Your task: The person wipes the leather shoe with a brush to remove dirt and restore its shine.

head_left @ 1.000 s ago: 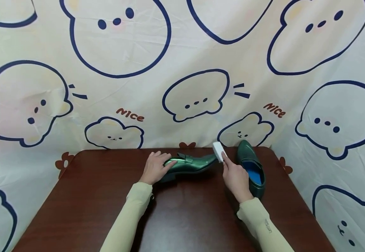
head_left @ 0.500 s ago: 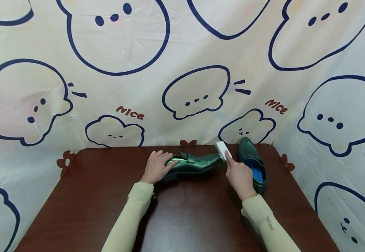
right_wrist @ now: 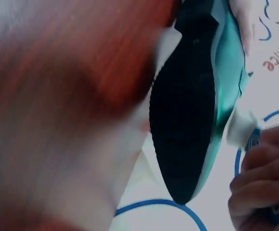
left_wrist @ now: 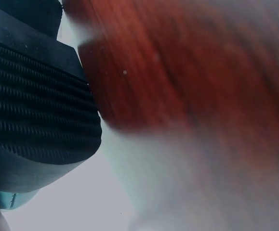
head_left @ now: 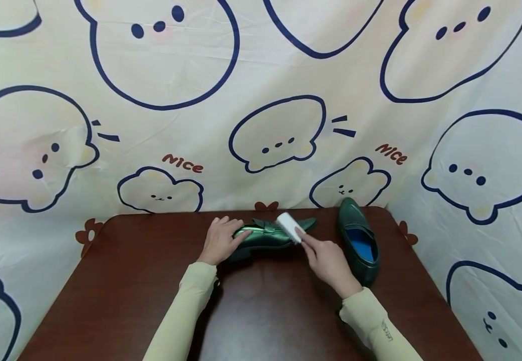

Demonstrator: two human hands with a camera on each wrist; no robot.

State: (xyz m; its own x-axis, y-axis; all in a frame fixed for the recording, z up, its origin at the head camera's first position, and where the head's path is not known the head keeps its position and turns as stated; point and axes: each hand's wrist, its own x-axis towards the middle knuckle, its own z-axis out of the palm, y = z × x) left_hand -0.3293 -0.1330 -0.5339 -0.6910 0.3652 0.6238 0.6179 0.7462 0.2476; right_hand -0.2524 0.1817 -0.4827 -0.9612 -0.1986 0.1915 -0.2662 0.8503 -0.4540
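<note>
A shiny green loafer [head_left: 258,238] is held sideways over the table, its toe pointing right. My left hand [head_left: 220,241] grips it at the heel end, thumb along the near side. In the left wrist view the ridged black heel [left_wrist: 35,108] fills the left side. My right hand [head_left: 333,263] holds a white brush [head_left: 289,226] against the loafer's near side, towards the toe; in the head view the bristles are mostly hidden. The right wrist view shows the dark sole [right_wrist: 185,106], with the brush [right_wrist: 239,129] at the upper and curled fingers [right_wrist: 262,178] beside it.
A second green loafer [head_left: 353,218] with a blue insole stands to the right, close to my right wrist. The brown table [head_left: 261,311] ends at a cloth backdrop [head_left: 279,190] printed with cartoon bears, which also hangs at both sides.
My right hand has moved the brush left, from the loafer's toe tip back along its side. My left hand keeps its hold on the loafer at the heel.
</note>
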